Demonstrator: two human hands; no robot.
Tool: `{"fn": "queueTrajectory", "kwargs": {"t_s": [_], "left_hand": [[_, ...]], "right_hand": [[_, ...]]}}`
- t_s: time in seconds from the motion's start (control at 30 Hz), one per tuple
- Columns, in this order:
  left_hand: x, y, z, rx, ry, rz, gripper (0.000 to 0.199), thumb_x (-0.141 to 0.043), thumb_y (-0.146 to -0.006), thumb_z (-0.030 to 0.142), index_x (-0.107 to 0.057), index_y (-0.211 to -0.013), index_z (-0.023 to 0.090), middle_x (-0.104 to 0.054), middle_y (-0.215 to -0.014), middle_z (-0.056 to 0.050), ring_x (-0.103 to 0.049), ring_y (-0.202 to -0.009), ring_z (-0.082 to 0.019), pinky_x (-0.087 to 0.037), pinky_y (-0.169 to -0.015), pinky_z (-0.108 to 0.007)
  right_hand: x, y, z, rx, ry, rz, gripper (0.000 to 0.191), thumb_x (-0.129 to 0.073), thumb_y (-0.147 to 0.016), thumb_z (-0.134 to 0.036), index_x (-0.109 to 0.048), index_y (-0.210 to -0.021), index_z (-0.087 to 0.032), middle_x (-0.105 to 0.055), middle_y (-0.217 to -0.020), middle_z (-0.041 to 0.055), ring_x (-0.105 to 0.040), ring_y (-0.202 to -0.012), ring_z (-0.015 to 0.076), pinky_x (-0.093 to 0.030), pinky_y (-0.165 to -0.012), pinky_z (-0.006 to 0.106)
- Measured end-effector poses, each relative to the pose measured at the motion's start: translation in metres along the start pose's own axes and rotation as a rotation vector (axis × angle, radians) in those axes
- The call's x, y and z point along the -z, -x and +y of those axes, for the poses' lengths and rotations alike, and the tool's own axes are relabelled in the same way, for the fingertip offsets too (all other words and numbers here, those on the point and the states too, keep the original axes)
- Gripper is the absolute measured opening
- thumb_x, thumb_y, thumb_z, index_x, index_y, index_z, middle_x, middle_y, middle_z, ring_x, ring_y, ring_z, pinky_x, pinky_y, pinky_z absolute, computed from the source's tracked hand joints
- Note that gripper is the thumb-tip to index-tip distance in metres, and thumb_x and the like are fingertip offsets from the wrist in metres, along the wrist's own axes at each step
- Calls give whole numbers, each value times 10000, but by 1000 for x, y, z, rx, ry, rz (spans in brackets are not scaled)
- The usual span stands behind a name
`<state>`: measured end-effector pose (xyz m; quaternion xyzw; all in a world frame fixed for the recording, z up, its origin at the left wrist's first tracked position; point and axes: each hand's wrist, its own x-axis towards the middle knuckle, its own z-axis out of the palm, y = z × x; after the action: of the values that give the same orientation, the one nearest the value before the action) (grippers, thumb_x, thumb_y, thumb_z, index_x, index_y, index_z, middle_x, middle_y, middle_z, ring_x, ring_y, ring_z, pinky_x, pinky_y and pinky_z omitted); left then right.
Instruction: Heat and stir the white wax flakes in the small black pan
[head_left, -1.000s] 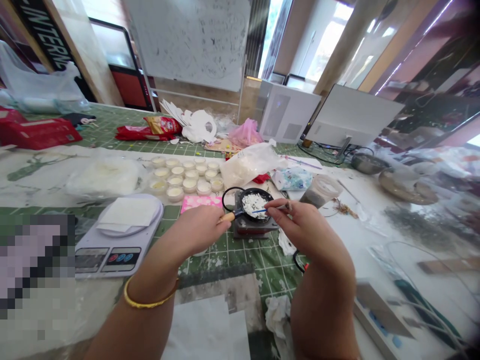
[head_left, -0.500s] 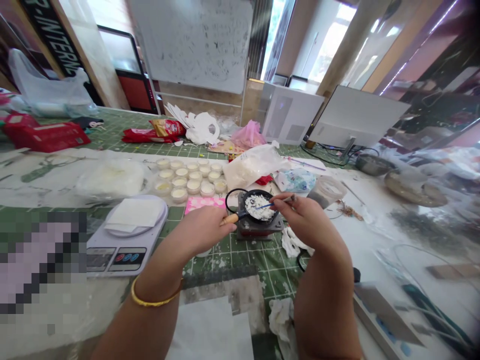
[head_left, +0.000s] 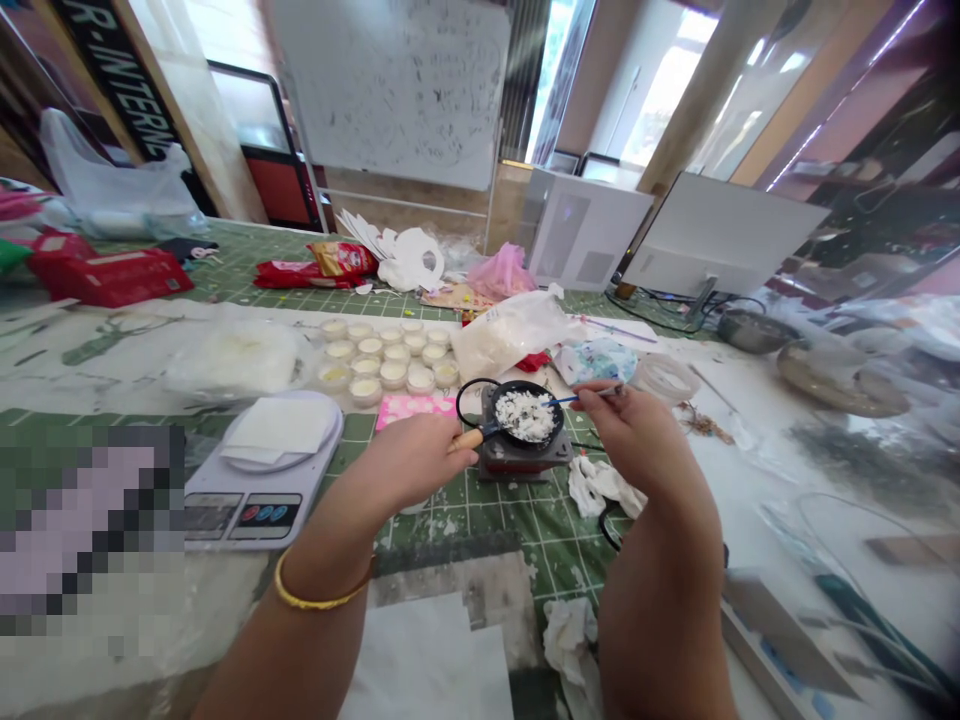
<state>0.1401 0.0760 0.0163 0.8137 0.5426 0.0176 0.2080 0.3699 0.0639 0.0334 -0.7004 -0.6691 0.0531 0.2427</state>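
A small black frying pan rests on a compact hot plate in the middle of the head view. White flakes and crumbs fill the pan. My left hand is closed around its wooden handle. On the pan's right side, my right hand pinches a thin blue stick, whose tip reaches the flakes. What kind of tool the stick is, I cannot tell.
Left of my arm stands a white kitchen scale bearing folded paper. Several small cups of pale wax-like filling sit behind the pan, beside a plastic bag of white material. Crumpled tissue lies near my right forearm.
My right hand has shifted right with the blue stick, drawing its tip from the middle of the flakes toward the pan's right side. My left hand stays on the handle.
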Motion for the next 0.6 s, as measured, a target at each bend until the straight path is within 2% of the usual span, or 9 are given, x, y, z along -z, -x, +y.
{"fn": "queueTrajectory", "kwargs": {"t_s": [0.1,0.23,0.3,0.5,0.6], "left_hand": [[-1,-1,-1,-5,-9,6,358,-377,-776,482,-552,-699,180,-614,-720,-47,-510,-591,-155,-272,-511,-259],[-3,0,-2,-31,-25,27,348,-395,-779,462,-576,-731,168,-628,-760,-58,-523,-609,-150,-272,-499,-251],[-3,1,-2,-40,-36,38,346,-400,-781,452,-582,-729,162,-633,-759,-63,-528,-612,-149,-278,-499,-249],[-4,3,-1,-43,-58,46,327,-406,-784,420,-592,-726,157,-644,-756,-64,-549,-625,-161,-307,-499,-256],[-4,2,-1,-52,-61,47,316,-413,-780,409,-598,-741,156,-645,-751,-64,-553,-620,-162,-317,-493,-253]], "right_hand": [[3,4,0,0,86,-35,296,-387,-842,-378,-635,-881,-221,-671,-804,44,-594,-742,209,-361,-621,278],[-2,9,-7,150,15,-108,312,-397,-839,-412,-644,-893,-229,-677,-820,26,-605,-762,192,-390,-665,271],[-5,7,-9,169,-1,-111,315,-407,-833,-416,-644,-924,-230,-676,-831,24,-607,-764,193,-402,-686,280],[-5,-5,-1,-75,161,-64,397,-399,-815,-452,-654,-985,-200,-668,-852,104,-603,-848,279,-417,-684,346],[-10,-9,0,-56,132,-36,424,-373,-819,-476,-638,-1019,-214,-665,-892,97,-598,-868,283,-424,-703,363]]}}
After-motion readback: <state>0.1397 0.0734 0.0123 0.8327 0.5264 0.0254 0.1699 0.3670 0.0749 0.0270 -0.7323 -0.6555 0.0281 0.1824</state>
